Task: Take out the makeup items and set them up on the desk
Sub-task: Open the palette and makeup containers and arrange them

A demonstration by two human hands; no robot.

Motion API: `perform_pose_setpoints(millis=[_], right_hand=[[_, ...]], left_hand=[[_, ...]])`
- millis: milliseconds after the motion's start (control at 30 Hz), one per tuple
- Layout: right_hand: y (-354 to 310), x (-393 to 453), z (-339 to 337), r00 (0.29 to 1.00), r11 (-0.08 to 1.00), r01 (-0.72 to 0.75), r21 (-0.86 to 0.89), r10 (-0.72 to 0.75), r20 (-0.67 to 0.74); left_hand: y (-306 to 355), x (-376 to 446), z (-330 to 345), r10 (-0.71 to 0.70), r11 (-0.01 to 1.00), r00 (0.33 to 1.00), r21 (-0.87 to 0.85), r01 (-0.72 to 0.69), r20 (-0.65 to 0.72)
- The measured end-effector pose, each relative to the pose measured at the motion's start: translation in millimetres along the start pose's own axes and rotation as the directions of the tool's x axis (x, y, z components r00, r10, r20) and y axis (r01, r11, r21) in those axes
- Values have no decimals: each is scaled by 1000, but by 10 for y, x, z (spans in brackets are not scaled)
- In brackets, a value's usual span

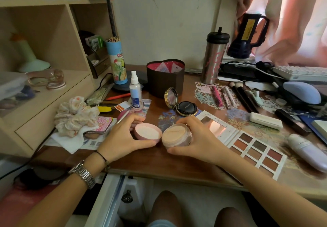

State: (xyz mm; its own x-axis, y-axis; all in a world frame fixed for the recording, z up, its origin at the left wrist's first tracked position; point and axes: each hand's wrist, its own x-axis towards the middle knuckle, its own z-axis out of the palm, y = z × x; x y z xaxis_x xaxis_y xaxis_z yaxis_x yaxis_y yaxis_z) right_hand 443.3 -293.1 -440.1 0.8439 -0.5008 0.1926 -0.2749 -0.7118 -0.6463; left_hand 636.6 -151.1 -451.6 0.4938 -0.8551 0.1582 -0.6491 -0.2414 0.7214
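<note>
Near the desk's (159,163) front edge: left hand (123,138) curled round a pink lid (148,132) turned inside up, right hand (196,140) clasped round an opened powder jar (177,136) — lid and jar touching. Just right, an open eyeshadow palette (254,152). Behind, toward the middle, an open gold-rimmed compact (184,105); further back, a dark heart-shaped box (165,78). Brushes (242,97) toward the back right corner.

Left hand (126,135) and right hand (196,138), both curled, gripping.
</note>
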Motion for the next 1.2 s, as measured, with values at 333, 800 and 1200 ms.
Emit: perform_pose_setpoints(millis=[333, 800, 1200], right_hand=[[6, 12, 35, 998, 997, 3, -81, 2, 55], [-6, -37, 32, 994, 987, -2, -161, 19, 104], [232, -256, -930, 996, 971, -51, -232, 32, -86]], left_hand=[[-49, -33, -34, 37, 993, 999, 107, -38, 15], [41, -48, -58, -19, 970, 993, 242, -9, 114], [960, 311, -88, 302, 889, 952, 343, -302, 54]])
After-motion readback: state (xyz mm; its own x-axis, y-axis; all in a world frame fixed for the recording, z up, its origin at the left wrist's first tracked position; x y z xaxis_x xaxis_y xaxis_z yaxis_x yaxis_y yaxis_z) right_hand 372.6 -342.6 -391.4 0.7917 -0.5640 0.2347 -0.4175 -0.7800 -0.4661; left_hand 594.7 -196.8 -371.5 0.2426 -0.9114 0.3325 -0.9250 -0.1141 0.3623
